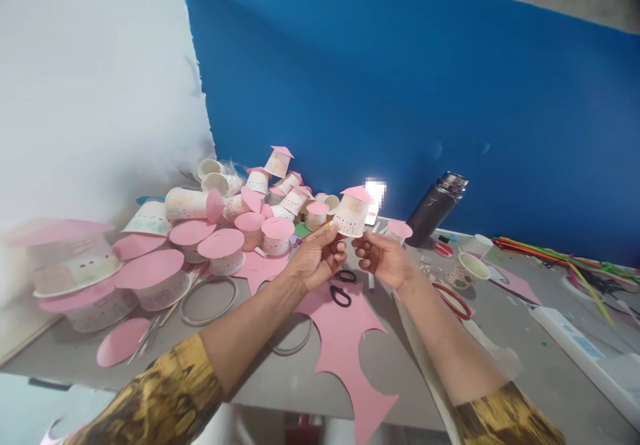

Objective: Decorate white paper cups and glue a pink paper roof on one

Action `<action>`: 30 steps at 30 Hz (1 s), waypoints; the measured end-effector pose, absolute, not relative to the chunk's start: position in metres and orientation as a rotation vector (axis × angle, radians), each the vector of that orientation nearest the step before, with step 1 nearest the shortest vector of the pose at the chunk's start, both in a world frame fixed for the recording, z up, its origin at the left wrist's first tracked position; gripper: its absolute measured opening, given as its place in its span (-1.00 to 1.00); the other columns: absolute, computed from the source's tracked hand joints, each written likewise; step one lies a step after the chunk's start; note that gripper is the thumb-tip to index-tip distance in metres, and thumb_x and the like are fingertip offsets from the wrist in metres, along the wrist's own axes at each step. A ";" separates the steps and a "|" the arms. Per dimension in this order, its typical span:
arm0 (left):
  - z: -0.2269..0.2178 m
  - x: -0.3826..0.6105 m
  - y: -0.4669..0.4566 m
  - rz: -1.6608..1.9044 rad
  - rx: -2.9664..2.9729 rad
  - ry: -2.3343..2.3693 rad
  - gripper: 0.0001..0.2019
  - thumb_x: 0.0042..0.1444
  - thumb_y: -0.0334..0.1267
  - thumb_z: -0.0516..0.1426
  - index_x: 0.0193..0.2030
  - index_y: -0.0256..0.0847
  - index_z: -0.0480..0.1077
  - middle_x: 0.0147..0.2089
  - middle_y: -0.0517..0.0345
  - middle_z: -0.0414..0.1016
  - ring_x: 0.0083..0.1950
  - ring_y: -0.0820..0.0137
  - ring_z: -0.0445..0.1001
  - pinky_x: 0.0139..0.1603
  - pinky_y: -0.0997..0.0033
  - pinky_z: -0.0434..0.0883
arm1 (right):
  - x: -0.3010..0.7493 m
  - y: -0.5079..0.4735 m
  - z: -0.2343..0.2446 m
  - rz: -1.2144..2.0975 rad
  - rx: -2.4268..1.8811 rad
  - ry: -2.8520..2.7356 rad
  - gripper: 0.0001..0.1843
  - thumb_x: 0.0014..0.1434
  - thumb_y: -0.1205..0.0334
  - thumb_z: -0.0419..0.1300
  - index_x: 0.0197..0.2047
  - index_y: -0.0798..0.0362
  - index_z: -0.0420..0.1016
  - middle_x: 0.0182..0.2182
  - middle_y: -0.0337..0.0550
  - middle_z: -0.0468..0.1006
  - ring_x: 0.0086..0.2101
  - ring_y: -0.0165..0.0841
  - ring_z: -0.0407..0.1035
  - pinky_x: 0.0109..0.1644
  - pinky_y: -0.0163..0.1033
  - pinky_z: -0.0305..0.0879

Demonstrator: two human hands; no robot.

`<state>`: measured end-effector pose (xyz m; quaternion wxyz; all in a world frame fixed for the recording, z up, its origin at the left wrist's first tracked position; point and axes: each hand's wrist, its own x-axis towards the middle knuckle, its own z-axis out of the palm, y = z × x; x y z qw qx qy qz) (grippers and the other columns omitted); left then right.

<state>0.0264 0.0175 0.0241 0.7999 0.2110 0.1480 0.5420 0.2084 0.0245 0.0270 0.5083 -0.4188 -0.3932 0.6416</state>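
Note:
A white paper cup (pixel 349 218), upside down with a pink paper roof (pixel 356 193) on its base and small drawn marks on its side, is held up over the table. My left hand (pixel 320 256) pinches its lower left rim. On the lower right rim, the fingers of my right hand (pixel 384 256) are closed. Below and between the hands lie dark-handled scissors (pixel 341 295) on a cut-out sheet of pink paper (pixel 345 345). A pile of similar decorated cups with pink tops (pixel 220 245) spreads to the left of my left hand.
A dark flask (pixel 437 208) stands against the blue wall at right, near a lit phone (pixel 375 201). Further right are a patterned paper cup (pixel 469 271), a red tape ring (pixel 451 300), colourful strips (pixel 540 249) and a white power strip (pixel 575 345). Grey rings (pixel 209 323) lie left.

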 end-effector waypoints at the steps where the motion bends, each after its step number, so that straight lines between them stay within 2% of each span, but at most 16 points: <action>1: 0.022 0.026 0.018 1.154 0.471 0.303 -0.81 0.08 -0.39 0.41 -0.29 -0.31 0.48 -0.37 0.20 0.53 -0.51 0.59 0.44 -0.58 0.63 0.37 | 0.206 0.023 0.028 1.606 -0.956 -0.919 -0.68 -0.03 0.09 0.52 -0.28 0.07 0.60 -0.40 -0.15 0.63 -0.50 -0.45 0.37 -0.54 -0.41 0.19; 6: 0.018 0.026 0.019 1.119 0.520 0.292 -0.73 0.02 -0.33 0.46 -0.23 -0.31 0.50 -0.36 0.21 0.51 -0.51 0.63 0.37 -0.53 0.64 0.36 | 0.195 0.015 0.030 1.803 -0.615 -0.769 -0.73 0.07 0.21 0.51 -0.25 0.06 0.53 -0.42 -0.28 0.57 -0.54 -0.57 0.29 -0.57 -0.53 0.19; 13: 0.021 0.021 0.021 1.121 0.684 0.515 -0.60 -0.09 -0.08 0.51 -0.36 -0.26 0.45 -0.44 0.25 0.41 -0.49 0.58 0.31 -0.50 0.57 0.28 | 0.195 0.014 0.038 1.802 -0.580 -0.572 -0.82 0.22 0.34 0.38 -0.29 0.07 0.42 -0.51 -0.32 0.52 -0.63 -0.61 0.23 -0.64 -0.56 0.17; 16: 0.026 0.012 0.027 1.262 0.851 0.559 -0.58 -0.13 -0.12 0.51 -0.18 -0.20 0.52 -0.22 0.16 0.54 -0.26 0.46 0.47 -0.30 0.48 0.39 | 0.196 0.014 0.043 1.846 -0.604 -0.498 -0.85 0.27 0.35 0.30 -0.29 0.06 0.38 -0.53 -0.32 0.51 -0.66 -0.61 0.19 -0.68 -0.57 0.11; 19: 0.030 0.005 0.034 1.244 0.942 0.481 -0.52 -0.08 -0.17 0.46 0.02 -0.15 0.55 0.02 0.08 0.58 0.00 0.32 0.50 -0.08 0.38 0.42 | 0.195 0.012 0.044 1.884 -0.648 -0.488 -0.87 0.28 0.36 0.28 -0.27 0.07 0.38 -0.55 -0.30 0.51 -0.68 -0.60 0.18 -0.70 -0.57 0.08; 21: 0.030 0.003 0.037 1.208 0.935 0.438 -0.54 -0.03 -0.18 0.41 0.05 -0.18 0.56 0.02 0.07 0.60 0.04 0.29 0.50 -0.02 0.35 0.41 | 0.194 0.011 0.043 1.910 -0.679 -0.502 -0.86 0.26 0.37 0.30 -0.27 0.08 0.39 -0.55 -0.29 0.51 -0.68 -0.61 0.19 -0.70 -0.58 0.07; 27: 0.027 0.005 0.040 1.206 0.865 0.427 -0.65 -0.02 -0.26 0.36 -0.04 -0.20 0.57 -0.04 0.07 0.66 0.13 0.20 0.54 0.14 0.28 0.38 | 0.191 0.011 0.040 1.960 -0.695 -0.507 -0.84 0.22 0.38 0.34 -0.29 0.10 0.41 -0.56 -0.27 0.51 -0.67 -0.60 0.19 -0.69 -0.57 0.06; 30: 0.028 0.006 0.039 1.248 0.874 0.440 -0.68 -0.04 -0.26 0.38 -0.10 -0.18 0.57 -0.08 0.11 0.68 0.08 0.24 0.56 0.10 0.32 0.40 | 0.187 0.007 0.039 1.906 -0.685 -0.571 -0.77 0.14 0.28 0.45 -0.31 0.10 0.46 -0.53 -0.24 0.55 -0.65 -0.60 0.19 -0.67 -0.55 0.08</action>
